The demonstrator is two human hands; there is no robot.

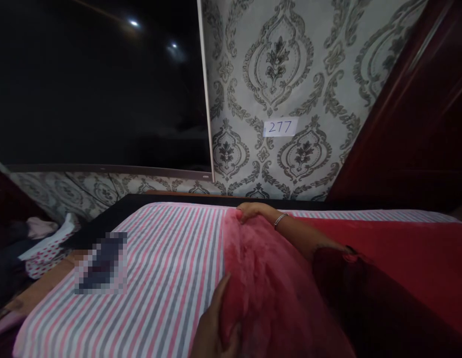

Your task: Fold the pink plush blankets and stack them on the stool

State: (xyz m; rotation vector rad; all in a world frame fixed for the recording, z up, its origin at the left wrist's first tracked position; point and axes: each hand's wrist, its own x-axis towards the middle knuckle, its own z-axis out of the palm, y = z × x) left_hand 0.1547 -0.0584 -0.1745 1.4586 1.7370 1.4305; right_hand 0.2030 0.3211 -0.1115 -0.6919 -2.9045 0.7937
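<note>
A red, soft-looking cloth (268,288) lies bunched, with its left edge running over a striped sheet (156,268) in pink, grey and white. My right hand (252,211) is closed on the cloth's far left corner, a bangle at its wrist. Nearer to me, my left hand (215,320) grips the same edge, its fingers curled against the fabric and partly cut off by the bottom of the view. The cloth's near part runs out of the view.
A dark table edge (134,204) shows behind the sheet. A pixelated dark patch (102,263) lies on its left part. Beyond are a large black TV (100,89), patterned wallpaper, a paper label (280,127) reading 277, and a dark red panel (410,114). Fabrics (48,248) lie at far left.
</note>
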